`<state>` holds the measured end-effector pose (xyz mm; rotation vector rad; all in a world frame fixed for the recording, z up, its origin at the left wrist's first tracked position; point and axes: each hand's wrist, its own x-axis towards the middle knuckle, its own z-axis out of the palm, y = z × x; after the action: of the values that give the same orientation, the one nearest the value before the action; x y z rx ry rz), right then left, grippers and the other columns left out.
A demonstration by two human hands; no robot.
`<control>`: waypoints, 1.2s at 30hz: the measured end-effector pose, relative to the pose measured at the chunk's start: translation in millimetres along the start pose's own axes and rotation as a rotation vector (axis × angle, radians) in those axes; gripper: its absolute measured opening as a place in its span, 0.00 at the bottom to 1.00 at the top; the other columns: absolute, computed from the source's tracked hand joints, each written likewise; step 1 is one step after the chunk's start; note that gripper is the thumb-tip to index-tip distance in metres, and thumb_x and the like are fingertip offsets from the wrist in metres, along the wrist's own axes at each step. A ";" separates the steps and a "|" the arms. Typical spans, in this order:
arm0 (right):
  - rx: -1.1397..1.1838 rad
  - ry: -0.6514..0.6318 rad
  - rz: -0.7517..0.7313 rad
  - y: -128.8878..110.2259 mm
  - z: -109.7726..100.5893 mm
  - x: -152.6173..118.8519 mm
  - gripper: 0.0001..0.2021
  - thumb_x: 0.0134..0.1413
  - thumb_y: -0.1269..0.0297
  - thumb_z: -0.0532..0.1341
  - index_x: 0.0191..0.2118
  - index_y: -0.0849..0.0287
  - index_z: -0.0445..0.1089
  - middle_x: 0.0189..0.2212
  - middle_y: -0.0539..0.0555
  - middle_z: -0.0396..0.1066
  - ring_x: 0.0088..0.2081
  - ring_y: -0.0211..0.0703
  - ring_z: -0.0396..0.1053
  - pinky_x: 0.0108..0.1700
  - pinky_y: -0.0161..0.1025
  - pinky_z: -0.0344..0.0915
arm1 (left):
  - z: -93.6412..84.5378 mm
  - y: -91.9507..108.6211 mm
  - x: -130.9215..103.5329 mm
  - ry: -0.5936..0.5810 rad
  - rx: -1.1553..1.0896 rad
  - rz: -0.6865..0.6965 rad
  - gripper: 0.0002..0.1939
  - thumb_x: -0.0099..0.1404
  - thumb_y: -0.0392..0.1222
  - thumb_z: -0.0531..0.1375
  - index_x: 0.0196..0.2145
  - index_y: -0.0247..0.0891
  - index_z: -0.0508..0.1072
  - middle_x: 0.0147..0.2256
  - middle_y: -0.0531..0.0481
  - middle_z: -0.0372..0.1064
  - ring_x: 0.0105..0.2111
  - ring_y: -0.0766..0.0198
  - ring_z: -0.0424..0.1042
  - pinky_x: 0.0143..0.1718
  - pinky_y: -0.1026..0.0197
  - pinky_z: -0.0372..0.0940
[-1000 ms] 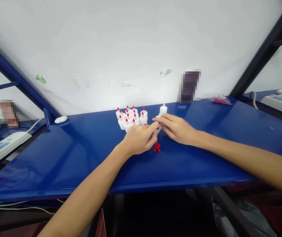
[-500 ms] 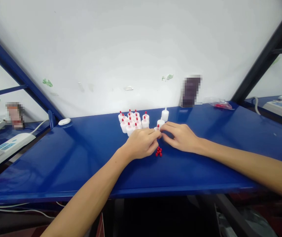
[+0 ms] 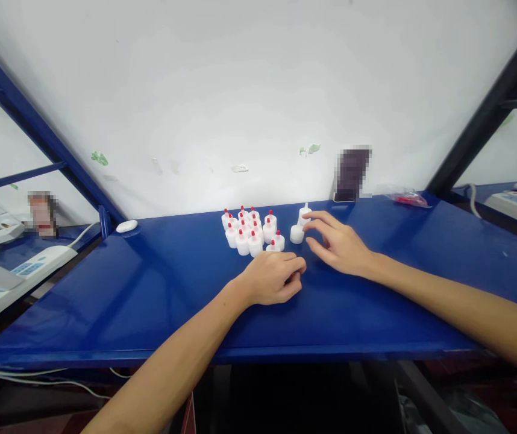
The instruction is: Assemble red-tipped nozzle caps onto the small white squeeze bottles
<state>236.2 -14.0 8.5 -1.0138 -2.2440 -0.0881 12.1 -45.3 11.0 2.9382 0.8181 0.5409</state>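
the left grip (image 3: 273, 278) and right grip (image 3: 343, 246), close together half a second ago, have drawn apart. red-capped bottles (image 3: 255, 245) stand on the table (image 3: 159, 283) just beyond the left grip, its closure unclear. two white bottles (image 3: 297, 234) stand just beside the right grip's spread fingers.

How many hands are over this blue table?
2: the left hand, just in front of the red-capped bottles, and the right hand, by the bottle with a bare white nozzle. No others show.
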 end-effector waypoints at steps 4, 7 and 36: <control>-0.104 -0.097 0.080 2.6 3.6 0.2 0.16 0.63 0.60 0.56 0.54 0.61 0.64 0.57 0.65 0.63 0.31 0.44 0.75 0.32 0.45 0.72 | -0.8 -1.6 -1.9 -0.030 -0.049 -0.042 0.10 0.61 0.37 0.54 0.42 0.39 0.69 0.34 0.52 0.71 0.28 0.64 0.67 0.31 0.61 0.60; -0.132 -0.236 0.037 4.0 9.0 -1.1 0.22 0.66 0.56 0.53 0.62 0.57 0.59 0.64 0.65 0.57 0.33 0.46 0.76 0.34 0.47 0.73 | -2.0 -0.8 -2.1 -0.061 -0.079 -0.049 0.14 0.59 0.40 0.56 0.44 0.39 0.68 0.35 0.52 0.71 0.28 0.64 0.66 0.32 0.61 0.61; 0.222 -0.068 -0.352 1.7 -0.5 -2.5 0.09 0.61 0.73 0.51 0.35 0.58 0.67 0.28 0.51 0.68 0.28 0.39 0.64 0.31 0.36 0.60 | -2.4 0.8 -1.5 -0.130 -0.008 -0.076 0.11 0.62 0.46 0.60 0.38 0.39 0.64 0.36 0.50 0.66 0.31 0.62 0.66 0.31 0.61 0.61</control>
<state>238.8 -14.6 7.1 -0.5062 -2.4102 0.0434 10.5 -46.9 12.9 2.8842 0.9045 0.3435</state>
